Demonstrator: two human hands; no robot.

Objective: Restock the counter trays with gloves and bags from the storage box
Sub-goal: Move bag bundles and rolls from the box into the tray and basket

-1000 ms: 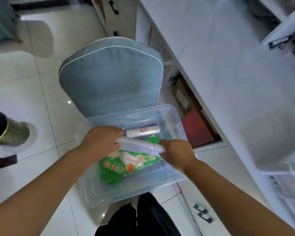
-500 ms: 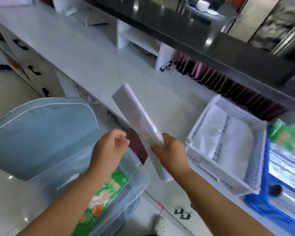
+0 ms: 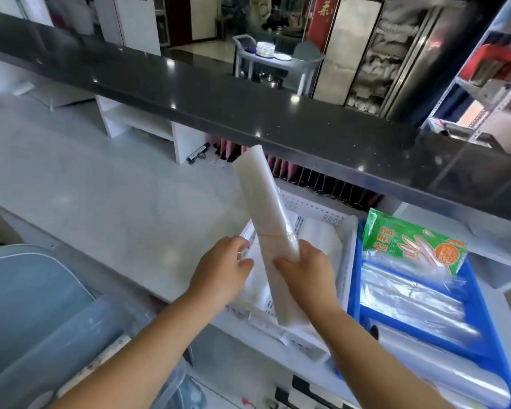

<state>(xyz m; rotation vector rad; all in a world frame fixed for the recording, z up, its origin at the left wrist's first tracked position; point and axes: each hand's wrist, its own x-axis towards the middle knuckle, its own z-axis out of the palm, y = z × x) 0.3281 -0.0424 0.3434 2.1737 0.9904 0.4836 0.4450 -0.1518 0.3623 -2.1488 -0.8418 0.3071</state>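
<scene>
Right hand (image 3: 303, 268) clasps bag roll (image 3: 264, 214) upright; left hand (image 3: 223, 265) loosely curled beside.

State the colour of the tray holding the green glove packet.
Blue; the tray shows clearly in the head view, right of the white tray.

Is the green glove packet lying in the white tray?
No, the green glove packet lies at the far end of the blue tray, beside the white tray.
</scene>
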